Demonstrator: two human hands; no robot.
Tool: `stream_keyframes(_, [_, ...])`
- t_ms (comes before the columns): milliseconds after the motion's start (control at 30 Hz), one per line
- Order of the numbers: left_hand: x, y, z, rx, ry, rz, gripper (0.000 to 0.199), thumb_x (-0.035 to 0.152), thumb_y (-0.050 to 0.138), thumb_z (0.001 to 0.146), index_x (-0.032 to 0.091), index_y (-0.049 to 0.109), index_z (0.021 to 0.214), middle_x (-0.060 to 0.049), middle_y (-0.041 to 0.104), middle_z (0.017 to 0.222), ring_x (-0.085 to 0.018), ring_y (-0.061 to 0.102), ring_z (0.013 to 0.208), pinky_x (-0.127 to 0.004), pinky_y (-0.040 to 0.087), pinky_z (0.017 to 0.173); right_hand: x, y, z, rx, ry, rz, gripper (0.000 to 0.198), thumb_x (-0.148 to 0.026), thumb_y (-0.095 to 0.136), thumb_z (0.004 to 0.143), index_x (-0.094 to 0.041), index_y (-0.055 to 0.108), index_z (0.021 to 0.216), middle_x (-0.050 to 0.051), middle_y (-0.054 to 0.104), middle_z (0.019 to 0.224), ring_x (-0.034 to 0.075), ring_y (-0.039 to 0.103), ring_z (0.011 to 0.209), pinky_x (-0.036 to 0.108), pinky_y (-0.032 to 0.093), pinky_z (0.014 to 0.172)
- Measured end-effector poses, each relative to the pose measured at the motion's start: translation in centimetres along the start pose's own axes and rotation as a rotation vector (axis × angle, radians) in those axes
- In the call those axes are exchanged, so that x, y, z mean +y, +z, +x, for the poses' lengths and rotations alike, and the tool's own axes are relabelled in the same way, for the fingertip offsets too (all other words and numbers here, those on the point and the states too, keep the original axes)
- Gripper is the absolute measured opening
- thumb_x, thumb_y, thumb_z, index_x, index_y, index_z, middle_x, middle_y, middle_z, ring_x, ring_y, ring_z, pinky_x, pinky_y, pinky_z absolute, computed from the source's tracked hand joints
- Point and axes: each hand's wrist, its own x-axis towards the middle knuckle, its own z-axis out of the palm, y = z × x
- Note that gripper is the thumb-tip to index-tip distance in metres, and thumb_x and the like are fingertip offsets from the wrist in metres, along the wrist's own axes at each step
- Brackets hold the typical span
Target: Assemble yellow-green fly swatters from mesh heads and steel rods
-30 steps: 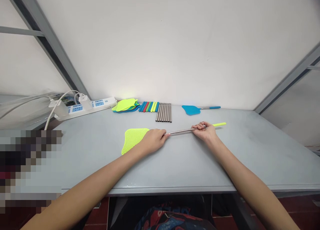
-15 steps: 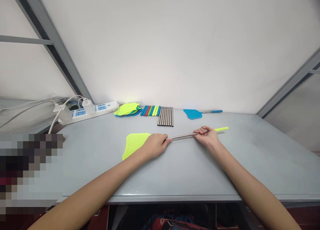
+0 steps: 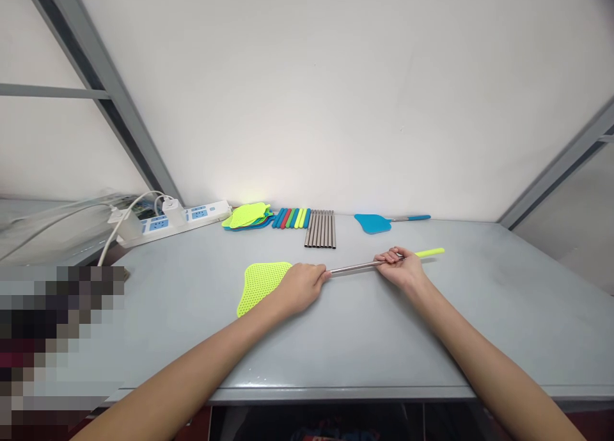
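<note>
A yellow-green fly swatter with a metal rod lies across the middle of the grey table, its perforated head to the left. Closed around the rod next to that head is my left hand, which hides the joint there. My right hand, palm partly turned up, has its fingers curled around the other end of the rod. Beyond it sticks out the yellow-green handle. A bare stretch of rod shows between both hands.
Along the wall lie a stack of swatter heads, a row of coloured handles, several metal rods and a blue fly swatter. A white power strip with plugs and cables stands at the left. The table's front edge is near.
The whole view has shifted slightly, so everything sits a little lower and further right. Both hands keep their grip on the fly swatter, with little other visible difference.
</note>
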Motion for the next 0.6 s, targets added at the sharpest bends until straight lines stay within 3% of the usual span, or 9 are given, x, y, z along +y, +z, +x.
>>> stream_keyframes(600, [0.01,-0.07,-0.09,0.008,-0.014,-0.012,0.041,0.039,0.015,0.086,0.018,0.045,0.066,-0.002,0.055,0.062,-0.014,0.049,0.057,-0.025,0.027,0.052,0.23,-0.02,-0.11,-0.002,0.005,0.002,0.020,-0.005,0.030,0.065,-0.019,0.018,0.057,-0.009,0.015,0.040,0.006,0.020,0.029,0.020,0.025,0.034])
